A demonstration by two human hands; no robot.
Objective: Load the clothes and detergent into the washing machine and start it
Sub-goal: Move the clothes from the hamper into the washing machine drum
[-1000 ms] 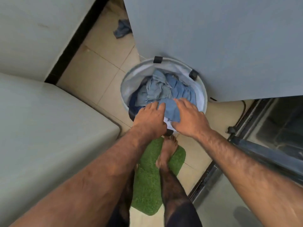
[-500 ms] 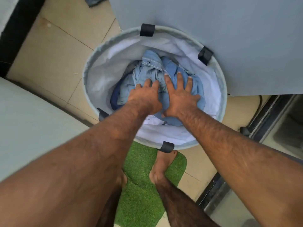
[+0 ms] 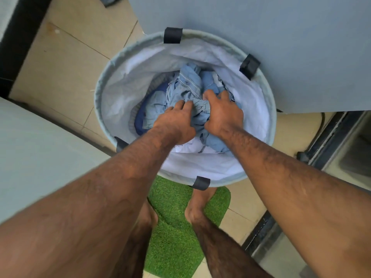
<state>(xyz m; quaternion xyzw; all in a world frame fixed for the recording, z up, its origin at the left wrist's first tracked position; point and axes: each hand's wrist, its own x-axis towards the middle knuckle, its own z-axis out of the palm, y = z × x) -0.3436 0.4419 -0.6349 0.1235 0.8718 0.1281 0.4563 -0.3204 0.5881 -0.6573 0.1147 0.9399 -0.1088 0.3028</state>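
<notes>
A round laundry basket (image 3: 120, 85) with a white lining and black tabs on its rim stands on the tiled floor. Inside lies a heap of light blue clothes (image 3: 186, 85) over a darker blue piece. Both my hands are down in the basket. My left hand (image 3: 175, 122) has its fingers curled into the bunched fabric. My right hand (image 3: 222, 112) grips the same bundle from the right, thumb hooked over a fold. The cloth is gathered up between them. No detergent is in view.
A grey panel (image 3: 261, 37) overhangs the basket's far right side. A pale appliance top (image 3: 36, 153) fills the left. A green grass mat (image 3: 176, 233) lies under my bare feet. A dark-framed opening (image 3: 341, 141) is at the right. A small grey cloth (image 3: 109, 0) lies on the far floor.
My hands lay flat on the clothes half a second ago; now their fingers have closed and bunched the blue fabric between them. The camera has dropped closer to the basket.
</notes>
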